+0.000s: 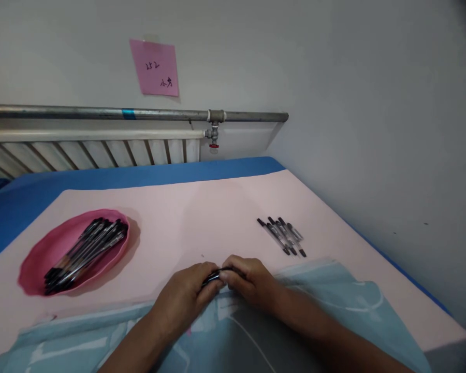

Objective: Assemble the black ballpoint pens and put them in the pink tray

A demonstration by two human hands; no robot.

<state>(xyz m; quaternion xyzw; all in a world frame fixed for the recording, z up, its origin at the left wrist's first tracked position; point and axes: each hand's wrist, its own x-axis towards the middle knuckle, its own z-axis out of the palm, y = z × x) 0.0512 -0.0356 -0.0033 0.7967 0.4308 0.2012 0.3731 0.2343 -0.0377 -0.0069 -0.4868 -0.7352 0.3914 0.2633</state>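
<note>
In front of me, both hands meet over a short stretch of a black pen. My left hand is closed around its left part, thumb and fingers pressed together. Closed too, my right hand pinches the other end, where a thin dark strip shows along the fingers. Most of the pen is covered by my fingers, so I cannot tell whether its cap is on. To the right and beyond my hands lies a small group of clear pens with black ends, side by side on the pink tabletop.
A pink oval basin at the left holds a pile of black-capped pens. Light blue patterned cloth covers the near edge. Blue covering borders the table's back, before a radiator and pipe. A grey wall rises at right.
</note>
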